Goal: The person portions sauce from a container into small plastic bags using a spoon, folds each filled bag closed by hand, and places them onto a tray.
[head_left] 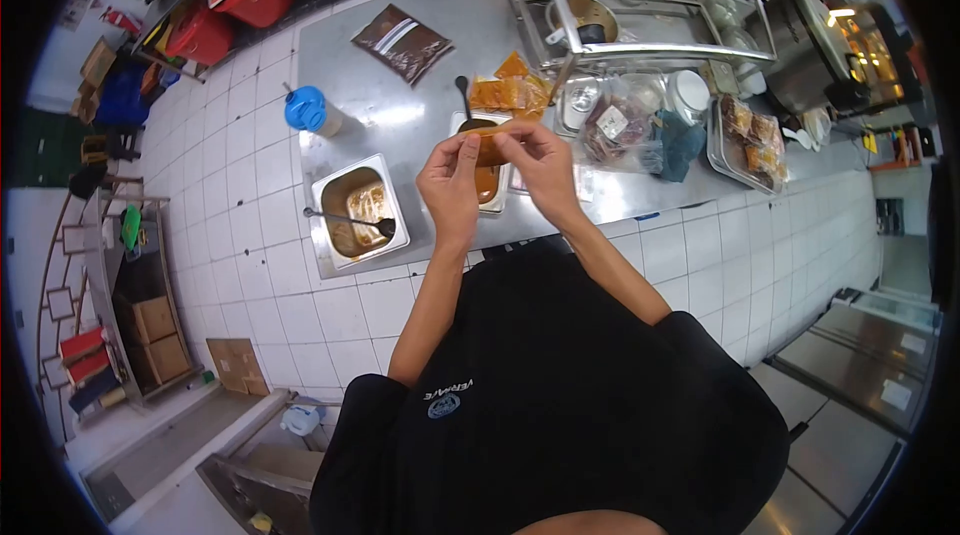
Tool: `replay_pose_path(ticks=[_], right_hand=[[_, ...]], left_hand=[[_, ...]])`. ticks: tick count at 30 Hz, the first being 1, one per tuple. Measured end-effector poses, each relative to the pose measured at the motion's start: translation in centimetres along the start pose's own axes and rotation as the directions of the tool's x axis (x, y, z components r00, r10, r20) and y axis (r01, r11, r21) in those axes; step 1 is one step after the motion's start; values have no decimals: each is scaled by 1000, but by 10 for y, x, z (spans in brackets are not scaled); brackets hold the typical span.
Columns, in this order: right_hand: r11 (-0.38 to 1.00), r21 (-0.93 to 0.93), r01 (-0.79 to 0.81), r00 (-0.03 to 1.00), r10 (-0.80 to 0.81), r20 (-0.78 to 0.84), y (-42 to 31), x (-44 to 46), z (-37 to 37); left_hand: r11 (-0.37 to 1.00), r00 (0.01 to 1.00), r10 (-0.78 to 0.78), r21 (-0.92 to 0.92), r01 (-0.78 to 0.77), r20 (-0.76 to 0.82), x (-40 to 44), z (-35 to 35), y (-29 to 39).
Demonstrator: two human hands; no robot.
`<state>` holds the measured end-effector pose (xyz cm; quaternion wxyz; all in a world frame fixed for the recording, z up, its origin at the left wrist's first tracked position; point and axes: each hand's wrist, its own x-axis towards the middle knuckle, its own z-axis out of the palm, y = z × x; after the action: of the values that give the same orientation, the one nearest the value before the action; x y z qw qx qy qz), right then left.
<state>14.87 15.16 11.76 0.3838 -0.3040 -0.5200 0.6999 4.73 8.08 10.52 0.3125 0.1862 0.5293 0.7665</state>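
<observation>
Both my hands pinch a plastic pouch of orange-brown sauce (484, 148) at its upper edge. My left hand (448, 181) closes on its left side, my right hand (545, 163) on its right. Below the pouch sits a narrow steel container (498, 203) with orange-brown sauce (486, 185) in it, partly covered by the pouch and hands. A black-handled utensil (462, 87) leans out of its far end. More orange sauce packets (512, 87) lie just behind it on the steel table.
Left of my hands, a steel pan (398, 225) with sauce residue holds a black ladle (345, 222). A blue-topped bottle (308, 111) and a dark brown bag (403, 43) are farther back. A metal rack (670, 53), bagged food (612, 125) and a tray of packets (722, 157) stand right.
</observation>
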Motion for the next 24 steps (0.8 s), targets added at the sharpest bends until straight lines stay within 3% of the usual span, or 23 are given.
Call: replay_pose_path(ticks=[2,8,10,14,16,18,20,22,24], right_hand=[[1000,22,2,1000,-1,-22,6,0,-7],[988,-142,64,997,-70,-40,-2,-1,-33],[976,-188,112,994,-109,26,-14,-2,-45],[922,-365,131,990,-102,96,-36,-6,-91],[945,-305,118,992,-102,70,-40,-7,-115],[904,-405,139,990,-113,87,-46,-10,-142],[906,-409,107,994,-88,65,-51,-11,-174],[919,-394,17,986,-80,-144,-57,-15,-220],[974,-220,55,940,-125,-318,-67,-22,-285]], left_hand=[[999,998,-31,41,29,53,0,3,0],[992,971,-83,115,58,225,6,14,-11],[975,957,-113,216,55,266,7,18,-14],[978,906,-62,206,-28,418,6,35,-28],[973,874,-92,231,-24,476,5,49,-38],[971,863,-193,215,101,468,-4,70,-48],[955,842,-238,273,113,485,-13,94,-56],[960,856,-274,171,220,438,-21,118,-69],[954,859,-264,247,167,438,-21,125,-78]])
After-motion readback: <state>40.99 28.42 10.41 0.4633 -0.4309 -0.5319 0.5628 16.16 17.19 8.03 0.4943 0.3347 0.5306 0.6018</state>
